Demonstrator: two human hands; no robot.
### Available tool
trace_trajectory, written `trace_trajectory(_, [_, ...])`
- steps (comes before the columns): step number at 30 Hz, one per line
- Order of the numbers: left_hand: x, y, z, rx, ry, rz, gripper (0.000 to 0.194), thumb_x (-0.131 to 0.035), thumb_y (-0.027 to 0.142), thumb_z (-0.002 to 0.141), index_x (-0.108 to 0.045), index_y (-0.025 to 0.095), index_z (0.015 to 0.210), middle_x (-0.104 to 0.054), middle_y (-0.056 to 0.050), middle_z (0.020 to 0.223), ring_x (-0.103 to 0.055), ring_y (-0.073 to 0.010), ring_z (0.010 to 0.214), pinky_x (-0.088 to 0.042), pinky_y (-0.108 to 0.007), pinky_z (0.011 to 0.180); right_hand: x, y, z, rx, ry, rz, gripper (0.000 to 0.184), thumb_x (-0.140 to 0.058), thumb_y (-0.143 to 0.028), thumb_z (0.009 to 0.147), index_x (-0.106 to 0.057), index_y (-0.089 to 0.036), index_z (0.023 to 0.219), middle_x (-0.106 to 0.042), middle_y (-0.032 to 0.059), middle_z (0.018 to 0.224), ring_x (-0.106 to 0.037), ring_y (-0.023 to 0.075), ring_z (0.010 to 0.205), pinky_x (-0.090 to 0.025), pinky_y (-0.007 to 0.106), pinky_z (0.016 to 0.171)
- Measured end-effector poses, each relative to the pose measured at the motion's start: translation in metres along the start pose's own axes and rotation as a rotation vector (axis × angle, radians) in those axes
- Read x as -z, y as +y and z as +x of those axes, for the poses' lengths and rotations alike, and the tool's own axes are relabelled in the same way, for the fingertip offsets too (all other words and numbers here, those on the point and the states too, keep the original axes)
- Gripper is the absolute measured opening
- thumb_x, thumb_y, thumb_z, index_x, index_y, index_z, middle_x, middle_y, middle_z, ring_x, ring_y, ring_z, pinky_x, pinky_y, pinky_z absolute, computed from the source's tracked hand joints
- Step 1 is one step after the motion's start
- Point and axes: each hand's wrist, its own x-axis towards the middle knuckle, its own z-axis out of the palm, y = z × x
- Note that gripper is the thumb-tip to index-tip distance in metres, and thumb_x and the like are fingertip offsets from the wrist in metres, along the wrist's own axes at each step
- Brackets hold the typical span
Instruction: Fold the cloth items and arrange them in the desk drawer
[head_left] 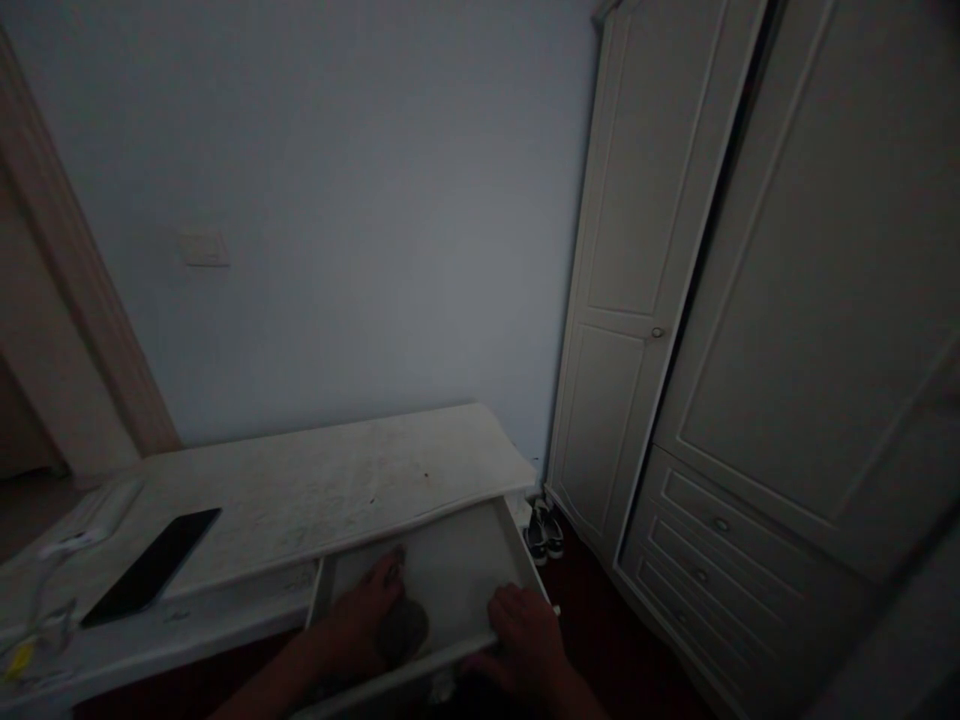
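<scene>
The drawer [457, 565] stands pulled out from the near side of the white desk [360, 460]. Inside it, toward the left, the left hand [375, 605] is against a dark rounded object [409, 628]; from here I can't tell whether it's gripped. The right hand [521, 625] clasps the drawer's near rim at the right, fingers inside. Dark shoes [553, 535] sit farther right.

Single head-worn view, facing forward and down, drawer [457, 570] near, wall [375, 220] beyond.
</scene>
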Motion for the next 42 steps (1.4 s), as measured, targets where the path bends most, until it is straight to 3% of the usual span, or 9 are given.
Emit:
trace_trajectory(11, [-0.019,0.002,0.036,0.017,0.127,-0.008,0.110,-0.075,0.030,0.057,-0.039,0.022,0.161,-0.008,-0.013,0.181,-0.052,-0.0344,0.147,-0.045,-0.034,0.118,0.002,-0.002,0.003,-0.003,0.028,0.024,0.067,-0.049,-0.091,0.088,-0.059,-0.025,0.090,-0.072,0.0044,0.087,-0.065,0.0223,0.079,-0.041,0.035,0.071])
trace_trajectory(14, [-0.014,0.013,0.048,0.078,0.112,0.012,0.109,-0.077,0.034,0.057,-0.041,0.021,0.160,-0.028,-0.015,0.176,-0.042,-0.0375,0.154,-0.039,-0.039,0.124,0.004,-0.003,0.005,-0.008,0.020,0.025,0.067,-0.052,-0.091,0.087,-0.059,-0.024,0.090,-0.071,0.0036,0.086,-0.065,0.0222,0.078,-0.040,0.035,0.069])
trace_trajectory(17, [-0.008,0.030,0.064,0.037,0.151,-0.005,0.088,-0.077,0.042,0.064,-0.054,0.022,0.147,-0.047,-0.014,0.165,-0.042,-0.0369,0.153,-0.038,-0.041,0.125,0.007,-0.004,0.007,-0.009,0.010,0.033,0.065,-0.054,-0.090,0.087,-0.057,-0.025,0.087,-0.069,0.0025,0.082,-0.065,0.0218,0.075,-0.038,0.035,0.067])
trace_trajectory(22, [-0.007,0.072,0.099,-0.052,0.155,-0.024,0.080,-0.076,0.052,0.071,-0.057,0.019,0.141,-0.049,-0.020,0.161,-0.056,-0.0387,0.141,-0.047,-0.044,0.117,0.008,-0.005,0.006,-0.020,0.028,0.077,0.065,-0.047,-0.089,0.091,-0.060,-0.026,0.093,-0.072,0.0039,0.088,-0.067,0.0233,0.078,-0.042,0.036,0.069])
trace_trajectory(30, [-0.024,0.131,0.121,-0.341,0.075,-0.034,0.048,-0.069,0.044,0.082,-0.067,0.028,0.127,-0.066,-0.011,0.143,-0.062,-0.0353,0.131,-0.050,-0.047,0.112,-0.025,0.006,-0.005,0.049,0.178,-0.011,0.072,-0.037,-0.094,0.089,-0.056,-0.025,0.085,-0.068,0.0020,0.075,-0.064,0.0202,0.067,-0.039,0.037,0.060])
trace_trajectory(33, [-0.023,0.125,0.108,-0.323,0.096,-0.034,0.047,-0.065,0.048,0.084,-0.068,0.026,0.126,-0.070,-0.013,0.134,-0.067,-0.0364,0.123,-0.053,-0.048,0.107,-0.027,0.006,-0.007,0.021,0.168,-0.008,0.072,-0.039,-0.094,0.088,-0.059,-0.025,0.089,-0.070,0.0051,0.082,-0.067,0.0231,0.074,-0.044,0.037,0.064])
trace_trajectory(36, [-0.012,0.104,0.085,-0.248,0.045,-0.004,0.068,-0.071,0.051,0.075,-0.064,0.024,0.137,-0.068,-0.016,0.138,-0.067,-0.0404,0.123,-0.054,-0.052,0.107,-0.018,0.004,-0.008,0.017,0.058,0.005,0.070,-0.045,-0.093,0.087,-0.062,-0.026,0.094,-0.073,0.0070,0.090,-0.068,0.0250,0.080,-0.046,0.036,0.069])
trace_trajectory(40, [0.002,0.063,0.046,-0.111,-0.073,0.046,0.107,-0.079,0.052,0.059,-0.049,0.020,0.157,-0.046,-0.020,0.165,-0.054,-0.0462,0.142,-0.043,-0.056,0.120,-0.005,0.004,-0.005,0.017,-0.027,-0.016,0.069,-0.053,-0.093,0.084,-0.060,-0.025,0.091,-0.071,0.0046,0.086,-0.066,0.0234,0.076,-0.042,0.035,0.067])
trace_trajectory(42, [0.002,0.040,0.027,-0.059,-0.086,0.061,0.107,-0.077,0.044,0.060,-0.047,0.020,0.160,-0.038,-0.019,0.171,-0.048,-0.0453,0.148,-0.041,-0.056,0.122,0.000,0.005,-0.002,0.025,-0.047,-0.016,0.068,-0.054,-0.093,0.084,-0.059,-0.025,0.091,-0.070,0.0040,0.086,-0.065,0.0230,0.076,-0.041,0.035,0.066])
